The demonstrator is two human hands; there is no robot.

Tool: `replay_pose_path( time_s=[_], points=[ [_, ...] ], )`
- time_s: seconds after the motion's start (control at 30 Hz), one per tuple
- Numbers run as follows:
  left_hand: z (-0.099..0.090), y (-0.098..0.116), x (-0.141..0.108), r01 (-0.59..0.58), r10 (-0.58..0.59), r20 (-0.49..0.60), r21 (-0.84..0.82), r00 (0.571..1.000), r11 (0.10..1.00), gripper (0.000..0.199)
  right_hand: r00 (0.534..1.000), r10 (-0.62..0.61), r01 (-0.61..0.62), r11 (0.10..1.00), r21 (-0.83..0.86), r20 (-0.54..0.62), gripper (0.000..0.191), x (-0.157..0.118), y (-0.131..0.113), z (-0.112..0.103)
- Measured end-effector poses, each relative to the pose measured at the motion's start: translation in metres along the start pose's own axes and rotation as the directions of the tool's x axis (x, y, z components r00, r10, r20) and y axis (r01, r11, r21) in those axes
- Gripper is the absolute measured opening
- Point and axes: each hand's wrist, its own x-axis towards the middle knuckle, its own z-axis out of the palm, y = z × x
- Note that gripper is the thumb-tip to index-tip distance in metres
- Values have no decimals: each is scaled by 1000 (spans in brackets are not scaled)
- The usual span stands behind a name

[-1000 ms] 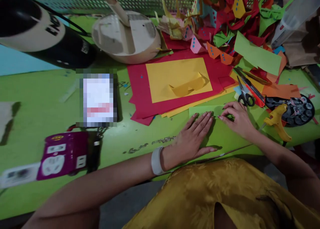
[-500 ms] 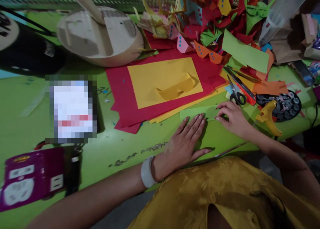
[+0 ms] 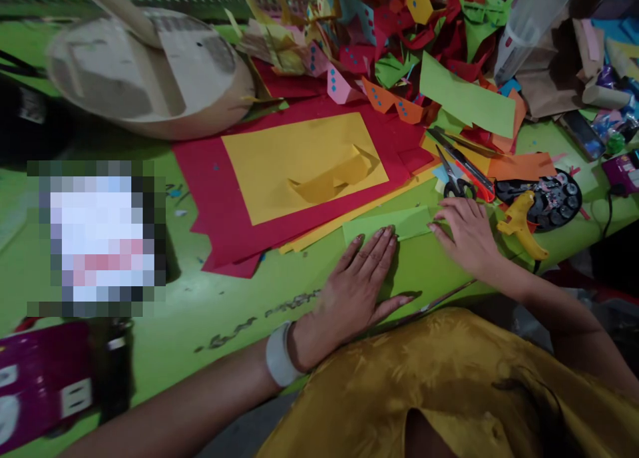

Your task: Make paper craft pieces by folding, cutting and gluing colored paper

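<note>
A folded strip of light green paper (image 3: 412,222) lies on the green table near its front edge. My left hand (image 3: 358,285) rests flat, fingers stretched out, its fingertips on the strip's lower left edge. At the strip's right end is my right hand (image 3: 464,235), thumb and forefinger apart and nothing visible between them. Just behind my right hand lie black-handled scissors (image 3: 453,178) and a red and grey cutter (image 3: 469,168). Beyond the strip, a yellow sheet (image 3: 279,165) with a folded yellow piece (image 3: 334,177) on it lies on red paper (image 3: 200,205).
Cut paper shapes (image 3: 389,52) are heaped at the back. A round basket (image 3: 160,72) stands back left, a blurred-out screen (image 3: 100,238) and purple box (image 3: 50,378) at the left. Right are a yellow glue gun (image 3: 522,225), black tray (image 3: 559,198) and phone (image 3: 582,135).
The view has shifted, so the table items appear further left. My right hand has moved slightly away from the green strip's right end, which shows more; my left hand stays on the strip.
</note>
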Motion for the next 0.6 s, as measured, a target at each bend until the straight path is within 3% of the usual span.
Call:
replay_pose_path(
  time_s=[0.1,0.23,0.37,0.6],
  points=[
    [0,0,0,-8,8,1,9,1000,1000,95,993,-115,114,993,-38,-28,35,-10,-12,-1],
    [-2,-1,1,-20,20,5,8,1000,1000,97,946,-309,314,949,-43,97,49,-19,-26,10],
    [-3,-1,2,-6,6,20,-25,1000,1000,97,943,-306,316,947,-58,133,62,-20,-25,18],
    [-2,-1,1,-11,12,17,-13,1000,1000,96,944,-269,284,957,-57,189,66,-20,-20,14]
  ],
)
